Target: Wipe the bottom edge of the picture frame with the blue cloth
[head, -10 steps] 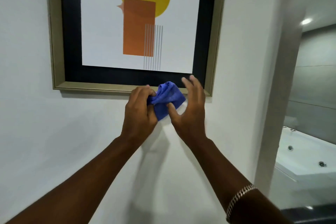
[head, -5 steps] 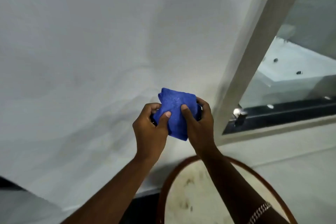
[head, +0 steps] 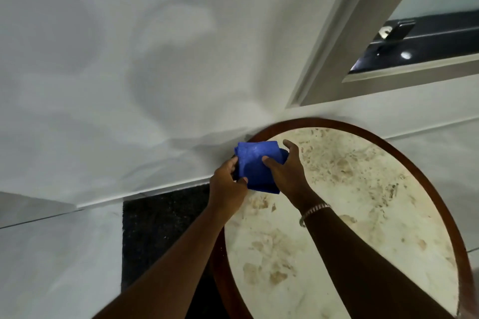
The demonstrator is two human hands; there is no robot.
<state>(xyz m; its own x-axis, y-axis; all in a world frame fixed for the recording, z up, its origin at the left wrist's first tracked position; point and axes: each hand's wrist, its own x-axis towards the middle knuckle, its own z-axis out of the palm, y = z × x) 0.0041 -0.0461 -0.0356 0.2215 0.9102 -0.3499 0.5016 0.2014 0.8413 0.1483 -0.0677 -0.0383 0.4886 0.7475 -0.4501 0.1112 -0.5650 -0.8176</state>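
Over the round surface: I see both hands holding the blue cloth (head: 256,166) above the far left rim; the picture frame is out of the head view
Left hand (head: 228,186): closed on the cloth's left side; thumb lies on the lower front face, fingers curl behind where I cannot see them
Right hand (head: 287,171): gripping the cloth's right side; thumb presses the front face, fingers wrap round the back edge
Blue cloth: folded into a thick pad, held between the two hands; I cannot tell whether it touches the top below
Surface (head: 363,215): round, pale mottled stone top with a dark reddish-brown rim; its far edge sits against the white wall (head: 129,59)
Bracelet (head: 315,208): silver chain on the right wrist
Dark mat (head: 160,230): lies on the floor left of the round top, against the base of the wall; my left forearm crosses over it
Window frame (head: 350,41): upper right, pale; dark ledge behind the glass
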